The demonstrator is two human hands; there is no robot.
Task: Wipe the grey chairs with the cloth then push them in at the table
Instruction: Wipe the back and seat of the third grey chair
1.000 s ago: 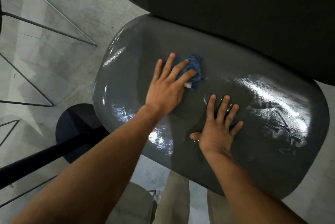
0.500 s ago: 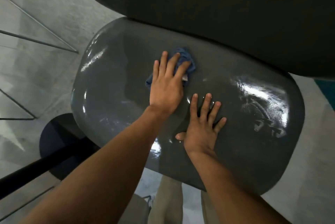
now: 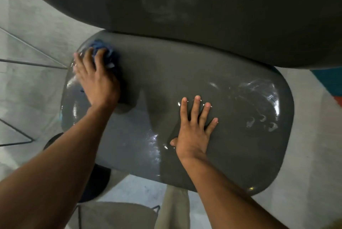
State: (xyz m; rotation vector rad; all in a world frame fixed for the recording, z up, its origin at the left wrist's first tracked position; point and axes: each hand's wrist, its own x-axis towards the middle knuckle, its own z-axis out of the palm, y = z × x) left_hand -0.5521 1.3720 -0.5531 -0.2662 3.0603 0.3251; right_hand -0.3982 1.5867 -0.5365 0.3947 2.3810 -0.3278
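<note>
Since the earlier frames the left hand (image 3: 96, 78) has swept the blue cloth (image 3: 103, 49) away from the middle of the grey chair seat (image 3: 231, 117) to its far left corner, where the cloth now sits bunched under the fingertips, close to the seat's rounded edge and just below the chair's dark backrest (image 3: 185, 6). Half a second ago the two hands lay almost side by side near the seat's centre; now they are well apart, with a broad band of bare seat between them. The left forearm reaches in from the lower left of the view, the wrist is straight, and the fingers are extended and slightly spread, pressing the cloth flat onto the seat rather than curling round it; the hand is a little blurred. The right hand (image 3: 194, 132) keeps its place on the seat's near half, palm down, fingers straight and fanned wide, thumb stuck out to the left, touching the shiny surface and holding nothing. Its forearm comes in from the lower right. Wet-looking streaks and small marks glint on the right part of the seat, beyond the right hand. Below the seat's near edge the person's beige trouser legs (image 3: 175, 210) show, and a dark round base (image 3: 96, 182) lies on the pale floor (image 3: 27, 90) under the left arm. Thin metal wire legs (image 3: 27, 63) cross the floor at the left.
</note>
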